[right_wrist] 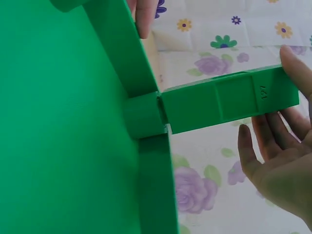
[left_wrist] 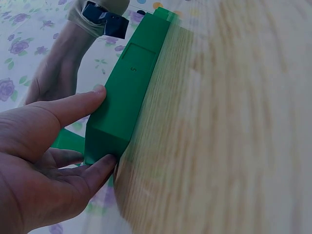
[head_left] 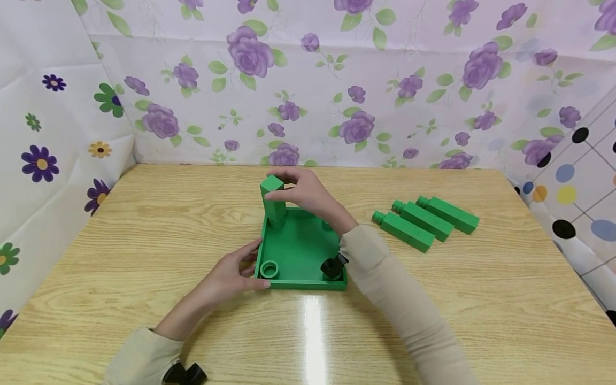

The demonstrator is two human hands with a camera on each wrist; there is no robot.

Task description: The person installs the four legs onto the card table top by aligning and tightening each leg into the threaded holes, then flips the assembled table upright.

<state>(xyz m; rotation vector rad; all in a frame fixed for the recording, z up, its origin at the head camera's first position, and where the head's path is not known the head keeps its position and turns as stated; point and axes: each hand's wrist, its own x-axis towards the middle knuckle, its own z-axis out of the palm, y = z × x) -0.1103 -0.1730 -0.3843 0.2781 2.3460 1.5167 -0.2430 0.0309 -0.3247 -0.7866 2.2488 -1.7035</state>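
A green square tray (head_left: pixel 300 246) with a raised rim and round corner sockets lies on the table. My left hand (head_left: pixel 231 275) grips its near-left corner, the thumb on the near wall; in the left wrist view the thumb and fingers hold the rim's outer side (left_wrist: pixel 124 87). A green square post (head_left: pixel 272 200) stands upright at the far-left corner. Pinching its upper end is my right hand (head_left: pixel 308 192). The right wrist view shows the post (right_wrist: pixel 229 100) meeting the corner socket (right_wrist: pixel 146 116). How deep it sits is hidden. The near-left socket (head_left: pixel 269 269) holds nothing.
Right of the tray, several green square posts (head_left: pixel 404 231) with threaded ends lie side by side on the wooden table (head_left: pixel 192 214). Behind stands a floral cloth (head_left: pixel 313 107). The right forearm (head_left: pixel 399 299) passes over the tray's right side and partly covers the near-right socket.
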